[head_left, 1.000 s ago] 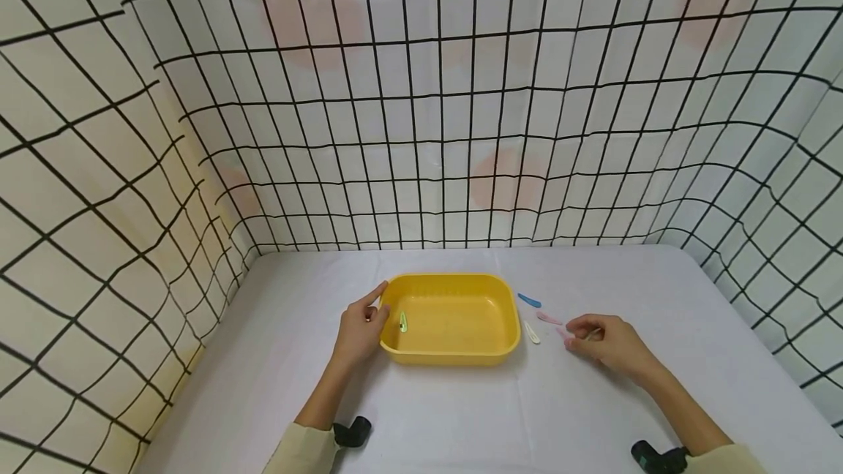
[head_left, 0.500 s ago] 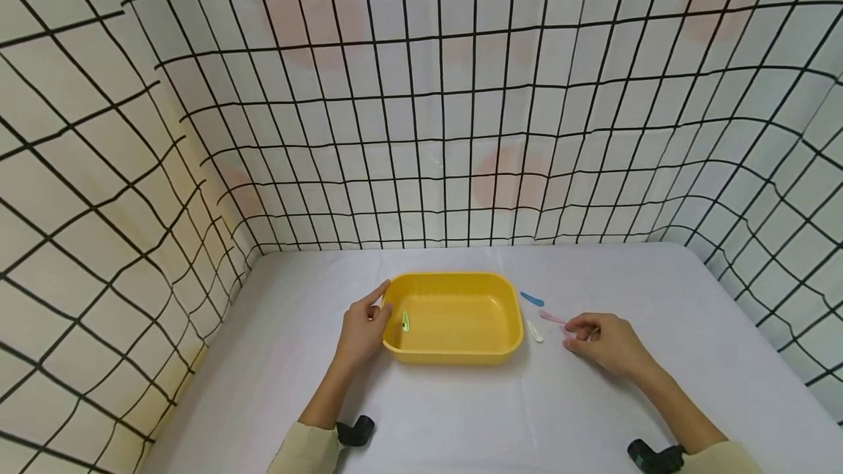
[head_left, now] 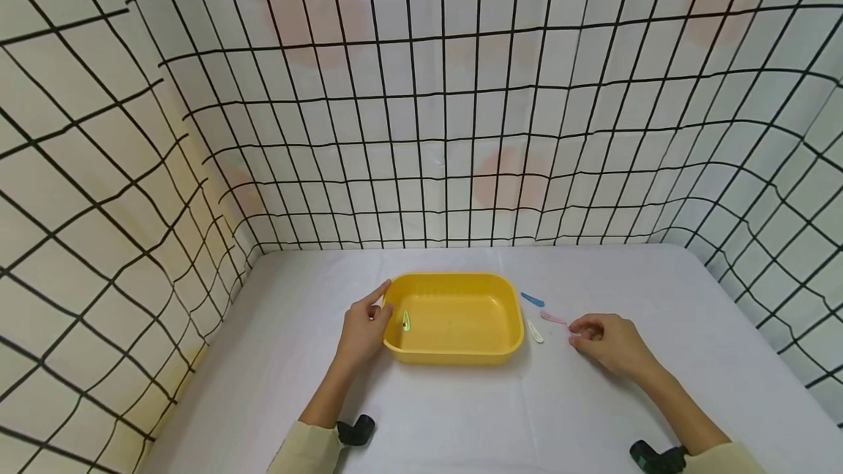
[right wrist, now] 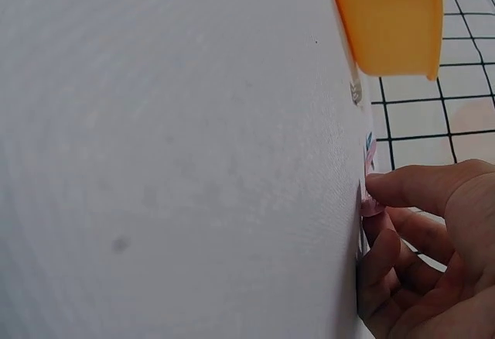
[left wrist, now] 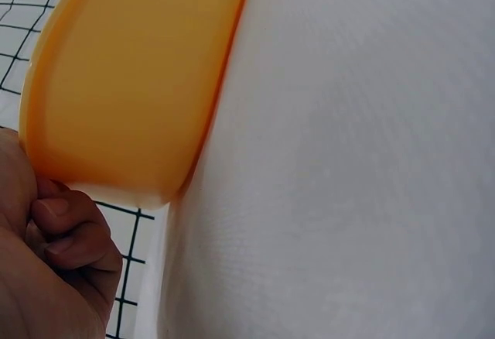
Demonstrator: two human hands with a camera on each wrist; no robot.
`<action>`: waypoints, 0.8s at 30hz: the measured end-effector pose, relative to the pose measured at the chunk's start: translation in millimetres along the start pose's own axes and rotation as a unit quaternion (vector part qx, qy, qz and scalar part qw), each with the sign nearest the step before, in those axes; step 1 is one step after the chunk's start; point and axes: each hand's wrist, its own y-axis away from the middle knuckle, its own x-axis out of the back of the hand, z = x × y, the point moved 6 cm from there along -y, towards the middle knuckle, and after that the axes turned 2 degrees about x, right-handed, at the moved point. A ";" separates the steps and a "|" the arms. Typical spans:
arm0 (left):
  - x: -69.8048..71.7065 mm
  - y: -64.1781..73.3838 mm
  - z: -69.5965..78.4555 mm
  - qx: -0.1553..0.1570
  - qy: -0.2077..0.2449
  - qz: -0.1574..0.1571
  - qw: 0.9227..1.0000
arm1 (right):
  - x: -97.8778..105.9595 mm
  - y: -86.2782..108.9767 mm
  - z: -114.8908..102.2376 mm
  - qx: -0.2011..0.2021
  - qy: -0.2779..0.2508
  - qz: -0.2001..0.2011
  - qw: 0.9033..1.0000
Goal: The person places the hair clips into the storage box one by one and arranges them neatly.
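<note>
My left hand (head_left: pixel 362 326) grips the left rim of a shallow yellow plastic tray (head_left: pixel 454 358), thumb over the edge and fingers on the outside. Inside the tray, near that thumb, lies a light green snap hair clip (head_left: pixel 406 320). Right of the tray, my right hand (head_left: pixel 609 342) pinches a pink hair clip (right wrist: pixel 373 204) low at the tabletop, its thumb and fingers hiding most of it. Just beyond those fingertips, another pink hair clip (head_left: pixel 552 317) lies on the cloth. A white hair clip (head_left: pixel 535 332) and a blue one (head_left: pixel 532 299) rest between tray and hand.
A white cloth covers the table (head_left: pixel 461 415). Black wire grid panels (head_left: pixel 421 123) stand along the back and both sides, with pale sheeting behind them. Each wrist wears a small black camera (head_left: pixel 356 430).
My right fingertips have shifted very slightly right with the pink clip over the last half second. My left hand keeps its grip on the tray, and the other clips stay put.
</note>
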 end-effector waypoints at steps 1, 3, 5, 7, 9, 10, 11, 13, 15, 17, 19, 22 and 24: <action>0.2 -0.1 -0.1 0.002 0.000 0.001 1.000 | 0.0 -0.6 0.5 0.000 0.001 0.001 1.000; 0.7 -0.5 -0.1 0.002 0.001 0.004 1.000 | -0.6 -2.5 1.7 -0.001 0.003 0.001 1.000; 0.6 -0.8 -0.2 0.002 0.001 0.004 1.000 | -1.3 -3.6 3.1 -0.006 0.003 -0.001 1.000; 0.2 -0.8 -0.3 0.001 0.000 0.003 1.000 | -1.5 -3.9 4.0 -0.010 -0.001 -0.004 1.000; -1.1 -0.8 -0.2 -0.001 0.000 -0.001 1.000 | -0.6 -3.5 5.0 -0.015 -0.005 -0.004 1.000; -1.5 -0.8 -0.3 -0.001 0.000 -0.002 1.000 | -0.2 -3.3 5.2 -0.017 -0.006 -0.004 1.000; -1.5 -0.6 -0.3 -0.001 0.000 -0.003 1.000 | 0.2 -3.2 5.4 -0.018 -0.007 -0.004 1.000; -1.6 -0.4 -0.3 0.000 0.001 -0.002 1.000 | 0.7 -3.2 5.1 -0.017 -0.011 -0.005 1.000; -1.4 -0.1 0.5 0.000 0.000 -0.002 1.000 | 1.0 -3.6 4.6 -0.019 -0.014 -0.006 1.000; -1.0 0.0 1.2 -0.002 -0.002 -0.001 1.000 | 0.9 -4.4 3.5 -0.022 -0.019 -0.012 1.000; -0.7 0.0 1.4 -0.003 -0.006 0.000 1.000 | 0.9 -6.3 1.7 -0.028 -0.024 -0.019 0.999; -0.4 0.0 2.4 -0.004 -0.009 0.000 1.000 | 2.4 -10.8 -2.2 -0.038 -0.035 -0.027 0.998; -0.4 -0.2 3.2 -0.006 -0.009 0.000 1.000 | 4.6 -14.6 -5.8 -0.043 -0.049 -0.030 0.997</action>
